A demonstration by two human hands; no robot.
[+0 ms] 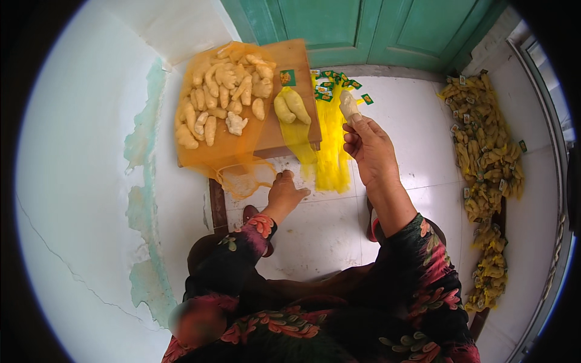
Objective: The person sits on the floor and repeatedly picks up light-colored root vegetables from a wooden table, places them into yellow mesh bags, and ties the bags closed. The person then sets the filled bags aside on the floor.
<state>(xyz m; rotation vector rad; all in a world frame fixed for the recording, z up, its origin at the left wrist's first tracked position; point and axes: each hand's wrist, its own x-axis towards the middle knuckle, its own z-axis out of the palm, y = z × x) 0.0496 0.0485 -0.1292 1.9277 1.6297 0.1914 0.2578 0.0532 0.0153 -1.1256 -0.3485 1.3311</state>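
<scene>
A piece of ginger root (348, 103) is pinched between the thumb and fingers of my right hand (374, 152), above a bundle of yellow mesh sleeves (330, 154) with green tags. My left hand (286, 193) has its thumb spread and nothing visible in it. Its fingertips are close to the mouth of an orange mesh bag (245, 174); whether they touch it I cannot tell. Many ginger pieces (222, 88) lie in that bag on a wooden table (290, 54). Beside it, a yellow mesh sleeve (297, 140) with a green tag (287, 78) contains ginger pieces (291, 106).
Along the right wall, a long heap of netted ginger packs (485, 149) with small tags lies on the white tiled floor (408, 136). Green double doors (354, 27) stand behind the table. To the left is a wall (91, 181) with peeling paint.
</scene>
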